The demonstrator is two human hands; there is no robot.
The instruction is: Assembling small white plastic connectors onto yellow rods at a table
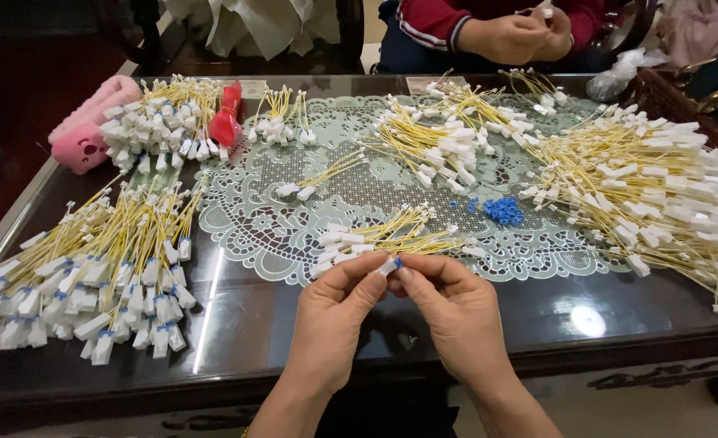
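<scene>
Left hand (332, 312) and right hand (455, 308) meet fingertip to fingertip, pinched on a white connector (389, 265) above the dark table (253, 341) edge; yellow-wire bundles (391, 235) just beyond, blue clips (503, 211) on lace mat (294, 235), finished pile (91, 276) left.

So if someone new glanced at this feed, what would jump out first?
Mostly the heaps of yellow-wired white connectors: a big pile at the right, another pile with blue tips at the left. Next, the left hand and right hand at front centre, pinching one small white connector together. Behind them, a little heap of blue pieces lies on the lace mat.
</scene>
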